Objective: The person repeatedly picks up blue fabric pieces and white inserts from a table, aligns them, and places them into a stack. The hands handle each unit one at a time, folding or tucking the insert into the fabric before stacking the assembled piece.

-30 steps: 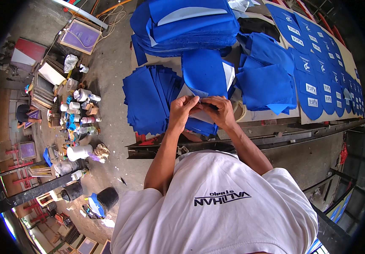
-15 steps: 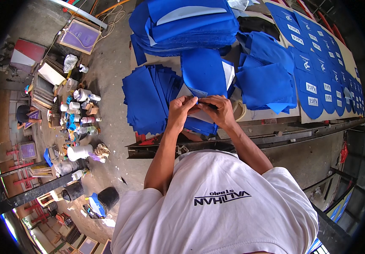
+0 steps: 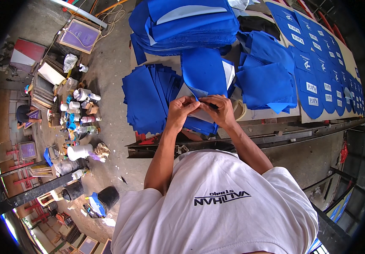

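Step in hand: separating one blue fabric piece [image 3: 203,72] at its near corner. Left hand [image 3: 181,111] and right hand [image 3: 219,111] both pinch that edge, fingers closed, over the table [image 3: 267,114] beside the fanned blue stack [image 3: 146,99]. Next move likely calls for peeling the layer free without dragging the stack

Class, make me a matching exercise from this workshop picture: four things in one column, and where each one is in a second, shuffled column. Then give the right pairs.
Things
1. blue fabric piece
2. fanned stack of blue sheets
3. printed blue panels
4. white bucket

Places
A. laid in rows along the table's right side
B. on the floor at the left
C. pinched at its near edge by the left hand and right hand
D. on the table, just left of the hands

Pairs: 1-C, 2-D, 3-A, 4-B
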### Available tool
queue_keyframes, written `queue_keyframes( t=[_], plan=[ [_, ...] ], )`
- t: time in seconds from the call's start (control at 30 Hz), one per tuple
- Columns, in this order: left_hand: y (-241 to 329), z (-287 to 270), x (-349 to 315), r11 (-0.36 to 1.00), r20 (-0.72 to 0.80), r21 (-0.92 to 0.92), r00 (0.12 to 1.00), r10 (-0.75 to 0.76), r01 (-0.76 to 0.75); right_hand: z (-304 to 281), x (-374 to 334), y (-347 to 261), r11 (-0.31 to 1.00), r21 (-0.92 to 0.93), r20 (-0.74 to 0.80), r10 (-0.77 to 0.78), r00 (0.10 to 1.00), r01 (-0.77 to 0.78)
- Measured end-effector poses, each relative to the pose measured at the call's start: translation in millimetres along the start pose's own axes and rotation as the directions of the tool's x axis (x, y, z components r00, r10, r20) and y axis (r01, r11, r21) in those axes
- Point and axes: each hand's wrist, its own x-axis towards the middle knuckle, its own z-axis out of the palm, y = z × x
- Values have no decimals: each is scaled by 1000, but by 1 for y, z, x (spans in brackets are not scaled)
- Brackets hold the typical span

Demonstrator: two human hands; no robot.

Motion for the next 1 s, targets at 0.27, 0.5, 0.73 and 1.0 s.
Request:
queue_keyframes(
  t=[0.27,0.5,0.73,1.0],
  plan=[
    [-2,-4,0,999,4,34,1000,6,-6,-2,0,-2,1000,-8,12,5,1000,-4],
    [-7,-5,0,1000,1,9,1000,10,-10,-3,0,-2,1000,7,24,24,999,-24],
    [-6,-3,-2,993,1,86,997,81,-81,9,0,-1,977,-211,-69,-53,996,38],
    [19,-43,-30,964,-253,-13,933,255,-267,8,7,4,922,-386,-151,-40,988,-21]
  ],
)
